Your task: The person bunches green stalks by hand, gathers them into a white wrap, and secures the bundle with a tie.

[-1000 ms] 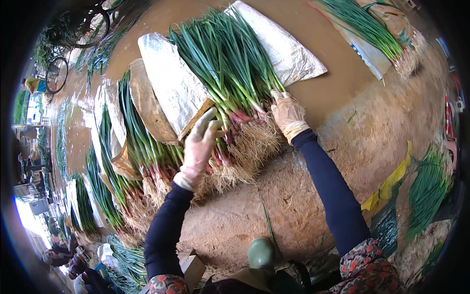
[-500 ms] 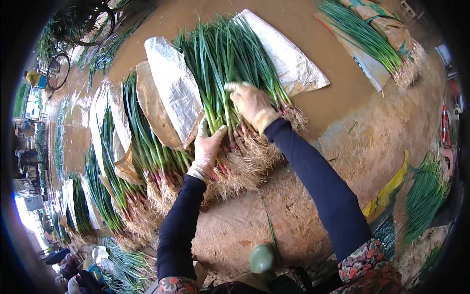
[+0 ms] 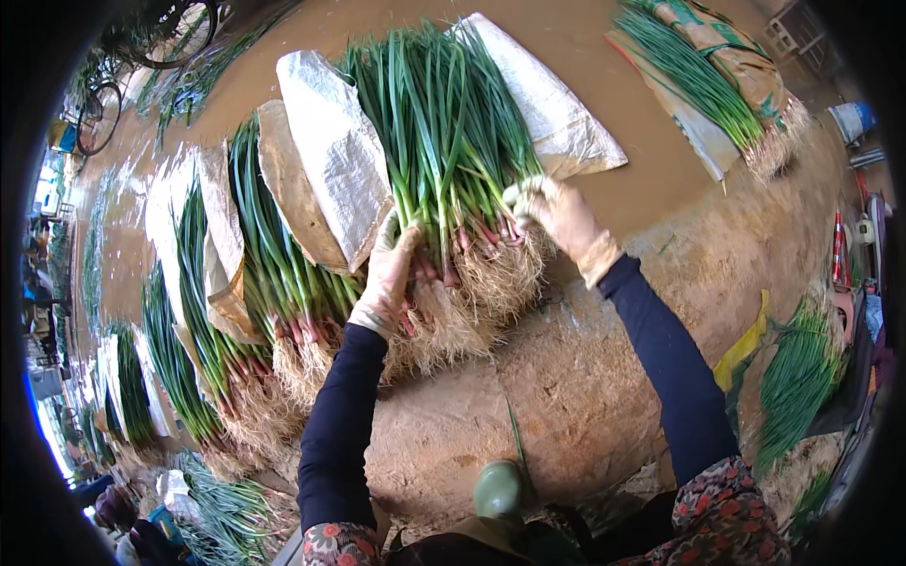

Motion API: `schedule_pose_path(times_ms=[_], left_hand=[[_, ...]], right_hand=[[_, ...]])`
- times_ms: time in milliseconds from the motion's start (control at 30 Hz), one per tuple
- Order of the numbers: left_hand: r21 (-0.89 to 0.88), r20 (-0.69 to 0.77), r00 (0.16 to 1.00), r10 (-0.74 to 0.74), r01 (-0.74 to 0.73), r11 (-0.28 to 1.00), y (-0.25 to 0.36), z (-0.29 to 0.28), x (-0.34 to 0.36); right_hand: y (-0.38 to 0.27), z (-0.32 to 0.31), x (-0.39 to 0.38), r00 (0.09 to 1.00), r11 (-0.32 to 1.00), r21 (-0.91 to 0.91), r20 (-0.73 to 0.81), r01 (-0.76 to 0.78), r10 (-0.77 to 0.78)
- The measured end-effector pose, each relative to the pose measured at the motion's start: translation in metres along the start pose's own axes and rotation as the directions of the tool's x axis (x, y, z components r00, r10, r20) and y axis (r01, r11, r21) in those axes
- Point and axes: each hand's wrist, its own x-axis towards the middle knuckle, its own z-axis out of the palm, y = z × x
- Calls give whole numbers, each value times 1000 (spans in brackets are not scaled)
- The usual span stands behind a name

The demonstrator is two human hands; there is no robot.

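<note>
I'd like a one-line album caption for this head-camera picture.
Gloved left hand and right hand at either side of green onions, shaggy roots below, white sacking flanking the leaves.

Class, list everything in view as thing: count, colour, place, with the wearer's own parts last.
Central spring onions: one bunch, green, between the hands
Other spring onions: several bunches, green, left and right
Sheets: several, white and brown, beside bunches
Water: one stretch, brown, top
Ground: one stretch, brown, middle
Strip: one, yellow, lower right
Cone: one, red and white, right edge
Wheels: at least two, dark, upper left
Blurred clutter: uncounted, mixed colours, rim
Boot: one, green, bottom centre
Sleeves: two, dark blue, below hands
Left hand: one, pale-gloved, central bunch's left
Right hand: one, pale-gloved, its right
</note>
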Motion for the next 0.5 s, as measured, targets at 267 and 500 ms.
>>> schedule_pose_path(times_ms=[267,500], left_hand=[[556,90,746,660,-588,587,8,-24,-40],[817,571,740,356,-557,-153,-8,14,-18]], right_hand=[[-36,-42,-182,714,772,233,596,-591,367],[27,-18,-369,713,818,-435,428,-376,555]])
